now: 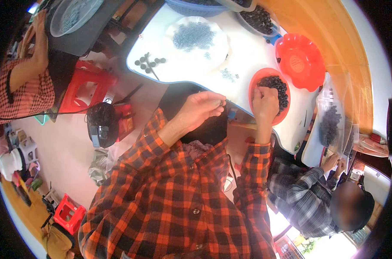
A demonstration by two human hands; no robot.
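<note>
The left hand has its fingers drawn together in a pinch, a small dark piece just showing at the tips, right by the near edge of the bench. The right hand has its fingers curled in close, dipping over the orange-red bowl; I can't tell from here whether they have hold of anything. Black parts fill the bowl, round and under those fingers.

Just beyond the left fingertips lies a loose sprinkle of tiny grey-blue pieces, and past that a white scalloped plate carrying a big heap of grey-blue bits. Farther off to the left of the pinch, dark round parts sit in a small cluster near the bench's edge. Beyond the right fingers stands a red scalloped dish; out to their right hangs a clear bag with dark contents. Farther out on that side, a co-worker in grey plaid has both hands raised close together.
</note>
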